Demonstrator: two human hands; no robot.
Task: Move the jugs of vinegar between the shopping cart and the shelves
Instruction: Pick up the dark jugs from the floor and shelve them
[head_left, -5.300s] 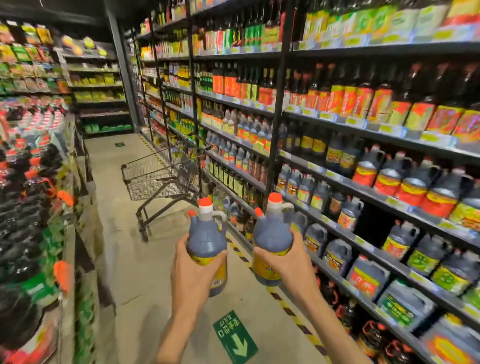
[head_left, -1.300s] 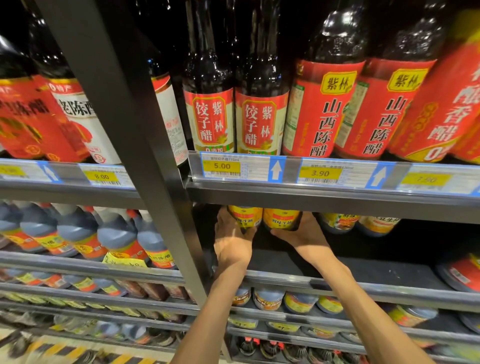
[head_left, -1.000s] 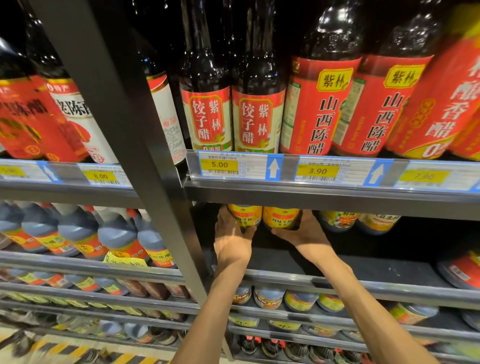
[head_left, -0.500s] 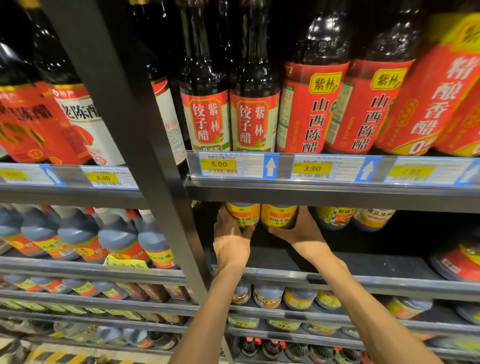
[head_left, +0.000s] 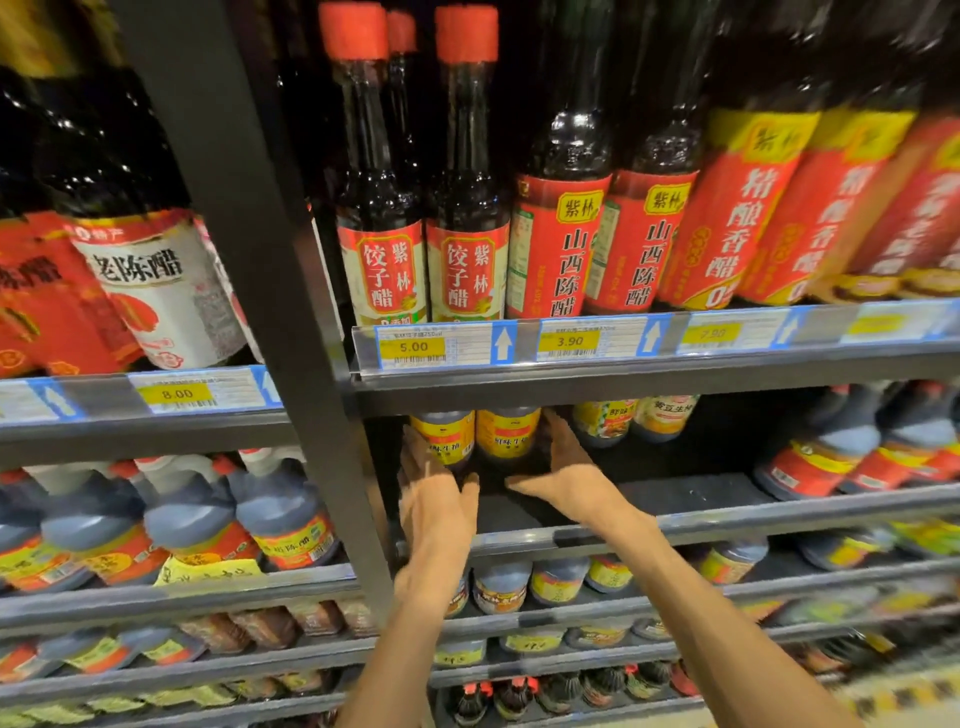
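Two dark vinegar jugs with yellow labels stand side by side deep on the black middle shelf; the shelf above hides their tops. My left hand is just in front of the left jug, fingers spread along its left side, thumb off it. Beside the right jug is my right hand, fingers stretched up along the jug's right side, thumb pointing left below it. Neither hand closes around a jug. The shopping cart is out of view.
A black upright post stands just left of my hands. The shelf above carries tall red-labelled vinegar bottles behind a price rail. More jugs sit at the right of the same shelf, and others fill the lower shelves.
Earlier I carried both jugs from the aisle and pushed them onto the shelf. Since half a second ago both hands have loosened, spread their fingers and slid back from the jugs.
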